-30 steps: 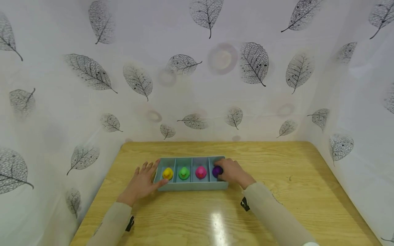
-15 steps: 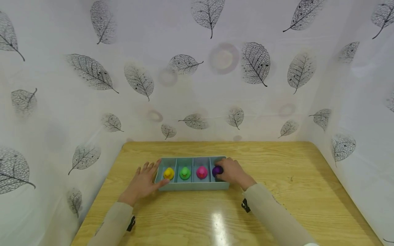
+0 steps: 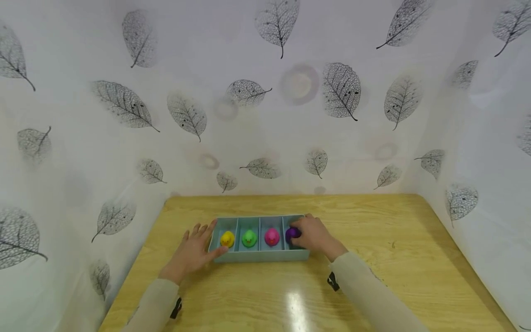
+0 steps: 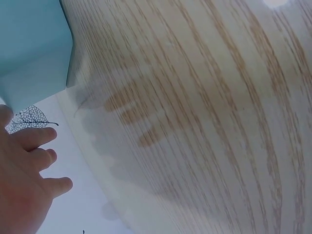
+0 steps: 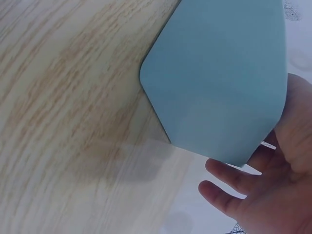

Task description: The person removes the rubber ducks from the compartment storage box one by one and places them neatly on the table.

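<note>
A pale blue-green divided box (image 3: 261, 256) stands on the table, its compartments in one row. From left to right sit a yellow rubber duck (image 3: 227, 239), a green rubber duck (image 3: 249, 239), a pink rubber duck (image 3: 272, 237) and a purple rubber duck (image 3: 292, 234). My right hand (image 3: 314, 236) reaches over the box's right end and holds the purple duck, partly covering it. With fingers spread, my left hand (image 3: 191, 252) rests at the left end, thumb by the front wall near the yellow duck. In the right wrist view the box wall (image 5: 219, 73) hides my right fingertips.
The wooden table (image 3: 373, 258) extends around the box on all sides. A whitish sheet printed with leaves (image 3: 257, 138) hangs behind it and along both sides.
The head view has shifted slightly, so everything sits a little lower in it. Both hands, the box and the ducks otherwise keep their places.
</note>
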The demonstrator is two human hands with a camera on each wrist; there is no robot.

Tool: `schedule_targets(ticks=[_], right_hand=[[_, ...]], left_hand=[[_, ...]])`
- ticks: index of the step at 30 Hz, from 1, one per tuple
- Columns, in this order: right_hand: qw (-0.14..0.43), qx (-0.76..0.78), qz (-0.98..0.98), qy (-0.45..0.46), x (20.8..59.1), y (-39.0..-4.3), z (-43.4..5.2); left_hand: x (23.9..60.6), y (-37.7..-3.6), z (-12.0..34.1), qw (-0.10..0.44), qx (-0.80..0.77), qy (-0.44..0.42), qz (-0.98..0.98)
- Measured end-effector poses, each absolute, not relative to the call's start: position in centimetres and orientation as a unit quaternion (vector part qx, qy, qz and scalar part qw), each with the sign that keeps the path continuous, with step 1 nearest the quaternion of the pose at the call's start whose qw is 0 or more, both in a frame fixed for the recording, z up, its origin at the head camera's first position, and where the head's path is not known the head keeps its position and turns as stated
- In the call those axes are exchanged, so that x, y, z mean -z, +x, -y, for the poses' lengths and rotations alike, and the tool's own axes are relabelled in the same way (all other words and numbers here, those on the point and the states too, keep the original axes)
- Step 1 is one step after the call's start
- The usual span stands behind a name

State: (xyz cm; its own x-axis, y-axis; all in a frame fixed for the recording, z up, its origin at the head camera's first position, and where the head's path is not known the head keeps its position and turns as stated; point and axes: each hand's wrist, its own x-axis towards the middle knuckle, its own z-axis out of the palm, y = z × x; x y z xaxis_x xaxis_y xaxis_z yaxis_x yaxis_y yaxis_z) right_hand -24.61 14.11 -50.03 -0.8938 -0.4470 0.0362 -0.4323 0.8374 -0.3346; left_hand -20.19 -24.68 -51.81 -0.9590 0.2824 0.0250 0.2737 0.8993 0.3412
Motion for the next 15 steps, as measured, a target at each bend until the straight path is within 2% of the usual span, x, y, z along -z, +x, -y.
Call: schedule_targets(ticks=[15], right_hand=[[-0.032, 0.195, -0.948, -0.248, 48.2, -24.5, -15.3]], left_hand=[[51.9, -20.1, 24.7, 0.014, -0.172, 0.141, -0.975]])
